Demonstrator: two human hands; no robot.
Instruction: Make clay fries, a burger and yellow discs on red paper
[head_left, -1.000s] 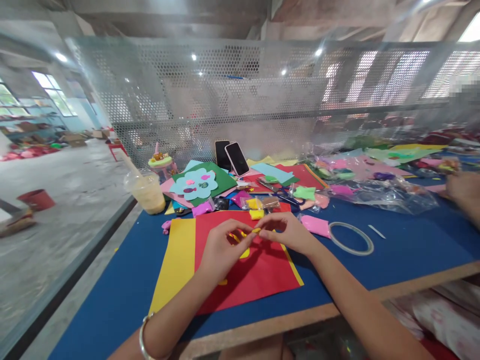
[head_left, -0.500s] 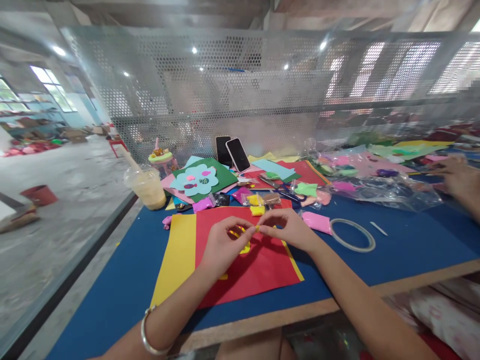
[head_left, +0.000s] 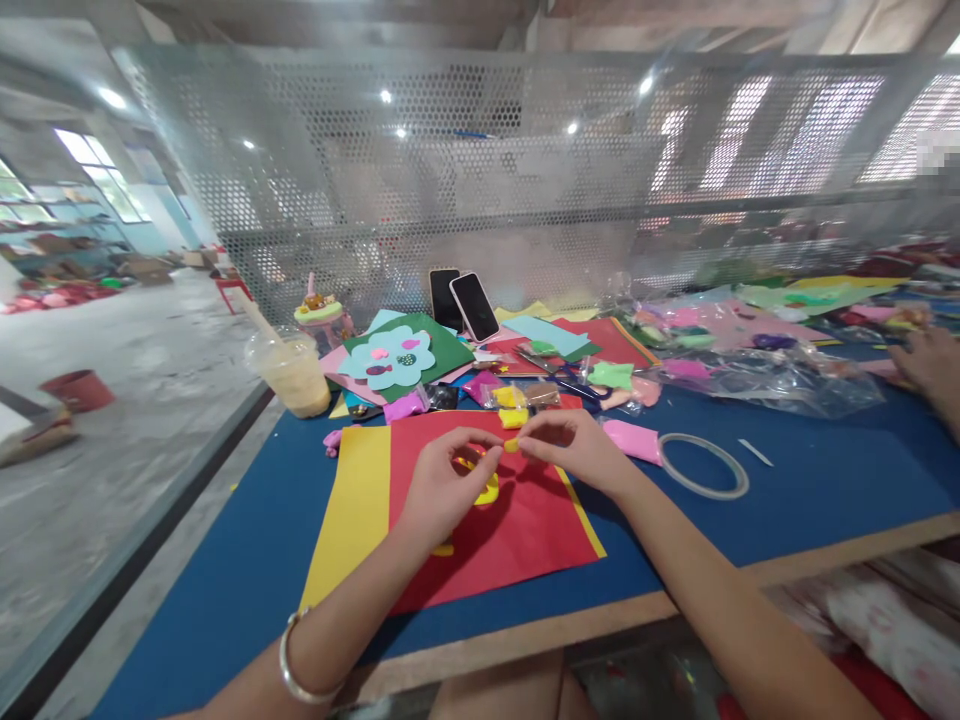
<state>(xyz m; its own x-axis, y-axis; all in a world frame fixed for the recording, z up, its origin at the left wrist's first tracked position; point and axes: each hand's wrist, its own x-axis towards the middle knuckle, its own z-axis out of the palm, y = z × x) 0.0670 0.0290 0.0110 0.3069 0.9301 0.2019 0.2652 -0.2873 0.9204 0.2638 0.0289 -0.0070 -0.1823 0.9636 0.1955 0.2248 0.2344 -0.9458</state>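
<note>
A small piece of yellow modelling clay [head_left: 511, 446] is between the fingertips of my two hands, above a red paper sheet [head_left: 517, 530]. My right hand [head_left: 574, 450] pinches its right end. Thumb and forefinger of my left hand [head_left: 450, 480] close at its left end. Under and beside my left hand, a yellow clay shape [head_left: 487, 490] lies on the red sheet, partly hidden by the fingers. Another bit of yellow clay [head_left: 444, 549] shows below the wrist. A yellow paper sheet [head_left: 349, 490] sticks out on the left of the red one.
Clay packets, including a yellow one [head_left: 513, 418] and a pink one [head_left: 631, 441], lie behind the sheet. A tape roll [head_left: 703, 466] sits at right. A drink cup [head_left: 296, 375] stands near the left edge; two phones [head_left: 475, 307] lean behind. Another person's hand [head_left: 930, 365] is far right.
The fingertips of my two hands have drawn slightly apart, so more of the yellow clay shows between them. The other person's hand at far right has shifted right.
</note>
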